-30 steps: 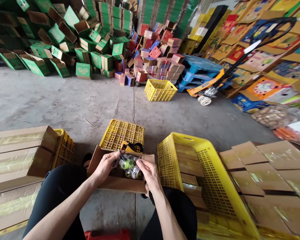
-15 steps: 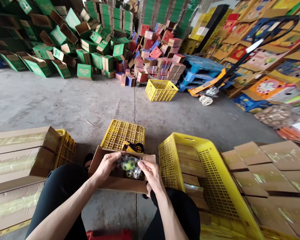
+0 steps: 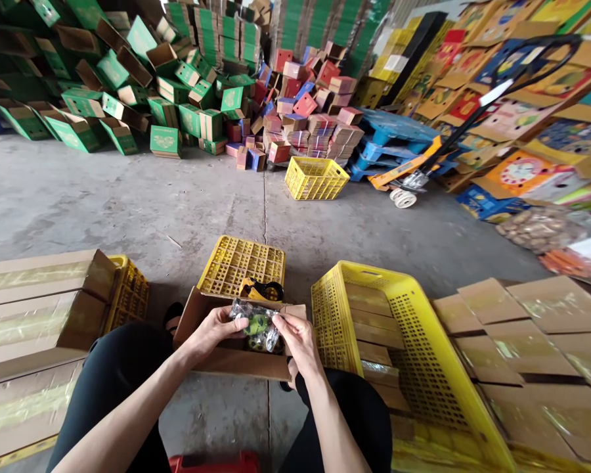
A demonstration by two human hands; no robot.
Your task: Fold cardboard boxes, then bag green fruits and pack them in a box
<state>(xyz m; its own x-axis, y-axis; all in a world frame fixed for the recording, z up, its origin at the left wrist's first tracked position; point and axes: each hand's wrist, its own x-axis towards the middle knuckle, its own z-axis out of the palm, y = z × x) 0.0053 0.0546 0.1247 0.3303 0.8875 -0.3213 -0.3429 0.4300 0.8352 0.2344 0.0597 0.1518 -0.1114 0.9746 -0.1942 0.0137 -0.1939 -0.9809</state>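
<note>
My left hand (image 3: 215,332) and my right hand (image 3: 296,341) both pinch a small clear plastic packet (image 3: 257,325) with a green and black item inside. They hold it just above an open brown cardboard box (image 3: 236,361) that rests between my knees. More shiny packets lie in the box beneath it. A yellow and black tape dispenser (image 3: 260,290) sits right behind the box, on an upturned yellow crate (image 3: 241,263).
A large yellow crate (image 3: 423,348) holding flat cardboard stands at my right, with taped cartons (image 3: 536,341) beyond it. Taped cartons (image 3: 34,309) and a yellow crate (image 3: 128,289) lie left. Green (image 3: 128,79) and red box piles, a yellow basket (image 3: 316,177) and a pallet jack (image 3: 423,171) stand across the concrete floor.
The packet has been turned and drawn tighter between my fingers, and my hands have come slightly closer together over the box. Nothing else has moved.
</note>
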